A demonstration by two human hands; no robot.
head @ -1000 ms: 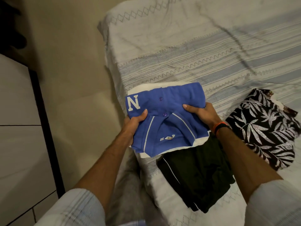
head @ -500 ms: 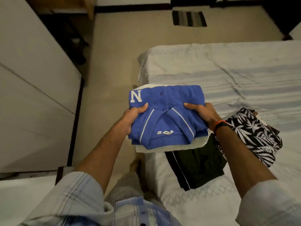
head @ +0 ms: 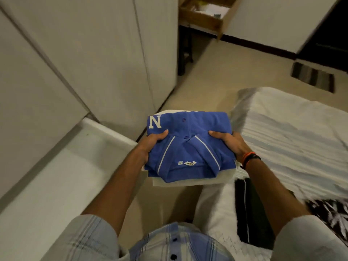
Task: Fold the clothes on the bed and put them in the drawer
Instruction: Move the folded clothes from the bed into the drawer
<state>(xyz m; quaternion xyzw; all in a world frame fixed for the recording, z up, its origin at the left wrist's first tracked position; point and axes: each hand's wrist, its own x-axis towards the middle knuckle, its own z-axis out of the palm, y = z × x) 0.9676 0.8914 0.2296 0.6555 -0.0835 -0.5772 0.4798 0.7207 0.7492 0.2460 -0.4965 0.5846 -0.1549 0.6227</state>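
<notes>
Both hands, left hand (head: 150, 146) and right hand (head: 228, 146), fingers curled, grip the folded blue polo (head: 188, 147), now lifted off the bed (head: 291, 138); the open drawer (head: 203, 14) waits at twelve o'clock.

The blue polo shirt (head: 188, 146) is a matt knitted cloth with a fine pebbled weave and white piping; a folded white cloth garment (head: 190, 182) beneath looks smooth. The bed (head: 293, 140) wears a woven, striped cotton-like cover. The open drawer (head: 205, 17) is bare, matt wood. The wardrobe doors (head: 79, 59) are smooth, faintly satin laminate. The floor (head: 216, 81) looks smooth and dull.
</notes>
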